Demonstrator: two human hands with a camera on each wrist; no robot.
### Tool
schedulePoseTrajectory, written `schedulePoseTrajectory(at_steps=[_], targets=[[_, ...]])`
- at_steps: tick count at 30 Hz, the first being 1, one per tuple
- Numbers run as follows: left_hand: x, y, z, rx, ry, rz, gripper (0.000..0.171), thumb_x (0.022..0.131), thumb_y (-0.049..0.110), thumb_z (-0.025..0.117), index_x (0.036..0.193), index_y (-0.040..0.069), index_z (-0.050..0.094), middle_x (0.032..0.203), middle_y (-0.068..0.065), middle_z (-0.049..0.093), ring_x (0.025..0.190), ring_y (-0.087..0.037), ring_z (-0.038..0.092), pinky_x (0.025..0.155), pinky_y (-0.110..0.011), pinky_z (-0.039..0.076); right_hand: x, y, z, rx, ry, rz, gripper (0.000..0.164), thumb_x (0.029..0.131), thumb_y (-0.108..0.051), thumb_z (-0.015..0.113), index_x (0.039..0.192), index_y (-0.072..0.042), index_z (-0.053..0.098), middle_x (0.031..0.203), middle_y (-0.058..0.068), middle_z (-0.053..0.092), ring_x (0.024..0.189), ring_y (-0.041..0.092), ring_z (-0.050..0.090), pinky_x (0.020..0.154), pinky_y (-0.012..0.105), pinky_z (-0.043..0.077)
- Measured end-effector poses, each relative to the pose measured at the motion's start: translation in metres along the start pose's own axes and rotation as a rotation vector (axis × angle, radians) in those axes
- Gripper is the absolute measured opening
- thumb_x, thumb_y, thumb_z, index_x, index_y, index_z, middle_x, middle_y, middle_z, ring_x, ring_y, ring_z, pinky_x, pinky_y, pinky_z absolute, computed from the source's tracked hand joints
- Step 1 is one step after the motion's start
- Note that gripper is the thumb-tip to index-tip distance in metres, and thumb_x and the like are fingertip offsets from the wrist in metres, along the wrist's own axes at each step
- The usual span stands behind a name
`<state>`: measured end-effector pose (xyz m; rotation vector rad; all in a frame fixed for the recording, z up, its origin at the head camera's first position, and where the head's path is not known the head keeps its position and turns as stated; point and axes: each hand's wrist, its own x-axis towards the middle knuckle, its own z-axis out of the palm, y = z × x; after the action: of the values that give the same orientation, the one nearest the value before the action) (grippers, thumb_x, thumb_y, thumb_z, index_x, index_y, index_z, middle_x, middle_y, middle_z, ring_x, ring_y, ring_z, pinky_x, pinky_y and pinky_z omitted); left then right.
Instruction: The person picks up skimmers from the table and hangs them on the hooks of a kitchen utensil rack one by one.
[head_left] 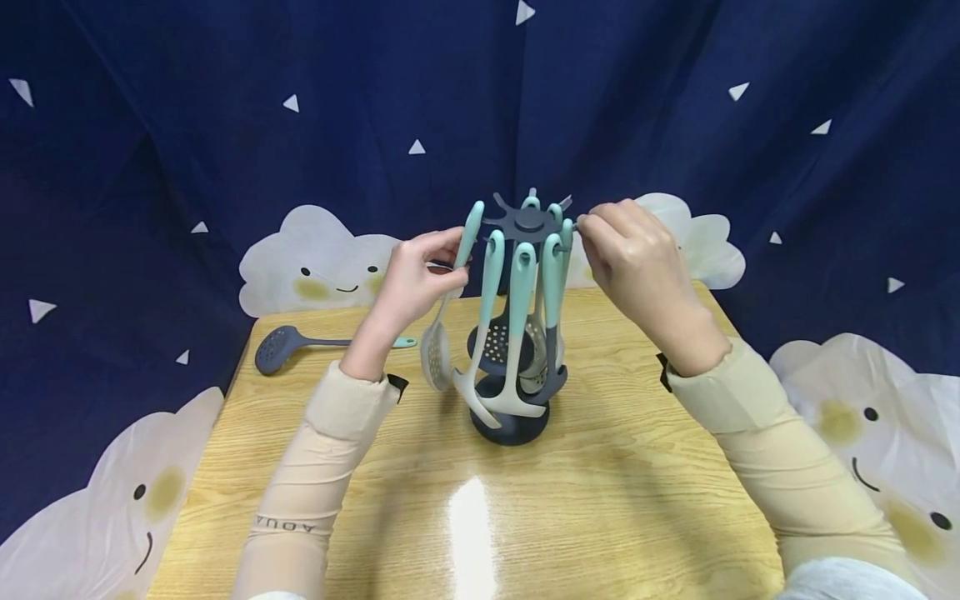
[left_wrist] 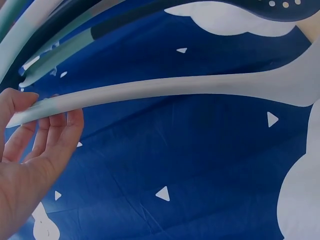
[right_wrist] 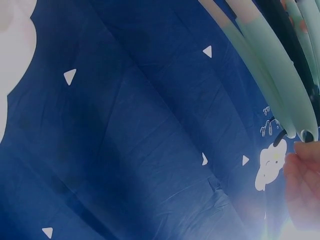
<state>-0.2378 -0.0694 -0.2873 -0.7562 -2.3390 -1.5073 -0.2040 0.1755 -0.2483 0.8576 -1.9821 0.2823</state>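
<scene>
My left hand (head_left: 420, 275) pinches the mint handle of a light grey slotted spoon (head_left: 435, 358), which hangs head down at the left of a dark utensil rack (head_left: 529, 220). The left wrist view shows thumb and fingers on the handle of this spoon (left_wrist: 165, 87). At the rack's right side my right hand (head_left: 633, 254) pinches the tip of a hook arm, close to the top of a mint handle (right_wrist: 280, 75). Several utensils with mint handles hang round the rack, among them a light grey one (head_left: 517, 358) in front and a dark skimmer (head_left: 495, 346) behind.
A dark slotted spoon (head_left: 279, 350) with a mint handle end lies on the wooden table (head_left: 622, 500) at the left, partly behind my left wrist. The rack's round dark base (head_left: 513, 429) stands mid-table. A blue curtain (head_left: 420, 83) closes off the back.
</scene>
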Motion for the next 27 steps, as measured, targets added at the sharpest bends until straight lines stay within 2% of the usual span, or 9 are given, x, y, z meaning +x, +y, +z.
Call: schedulePoseTrajectory(at_steps=[6, 10, 15, 27], targets=[[0.000, -0.001, 0.004, -0.016, -0.023, 0.004, 0.041, 0.075, -0.005, 0.060, 0.115, 0.000, 0.061, 0.095, -0.014, 0.063, 0.081, -0.020, 0.062, 0.073, -0.030, 0.053, 0.000, 0.000, 0.000, 0.010, 0.008, -0.001, 0.009, 0.081, 0.012, 0.051, 0.077, 0.005, 0.056, 0.073, 0.014, 0.055, 0.066, 0.028, 0.049, 0.057, 0.035, 0.042], [0.000, -0.002, 0.007, -0.030, -0.042, 0.013, 0.040, 0.075, -0.006, 0.059, 0.114, -0.001, 0.061, 0.094, -0.014, 0.062, 0.080, -0.021, 0.062, 0.072, -0.031, 0.053, 0.000, 0.001, -0.001, -0.015, -0.017, -0.010, 0.008, 0.082, 0.011, 0.051, 0.079, 0.006, 0.056, 0.074, 0.014, 0.056, 0.067, 0.028, 0.050, 0.058, 0.034, 0.043], [0.000, -0.003, 0.010, -0.035, -0.065, 0.009, 0.040, 0.075, -0.006, 0.059, 0.115, -0.001, 0.061, 0.095, -0.014, 0.061, 0.080, -0.021, 0.062, 0.072, -0.028, 0.053, -0.001, 0.000, -0.001, -0.001, -0.003, -0.005, 0.009, 0.081, 0.012, 0.051, 0.078, 0.005, 0.056, 0.074, 0.014, 0.056, 0.067, 0.028, 0.050, 0.058, 0.034, 0.043], [-0.001, -0.007, 0.017, -0.069, -0.064, 0.013, 0.039, 0.078, -0.004, 0.062, 0.117, -0.002, 0.059, 0.097, -0.015, 0.060, 0.082, -0.022, 0.061, 0.073, -0.029, 0.052, -0.001, 0.000, 0.001, 0.018, 0.033, 0.003, 0.009, 0.081, 0.012, 0.051, 0.077, 0.005, 0.056, 0.073, 0.014, 0.055, 0.066, 0.029, 0.049, 0.058, 0.036, 0.042]])
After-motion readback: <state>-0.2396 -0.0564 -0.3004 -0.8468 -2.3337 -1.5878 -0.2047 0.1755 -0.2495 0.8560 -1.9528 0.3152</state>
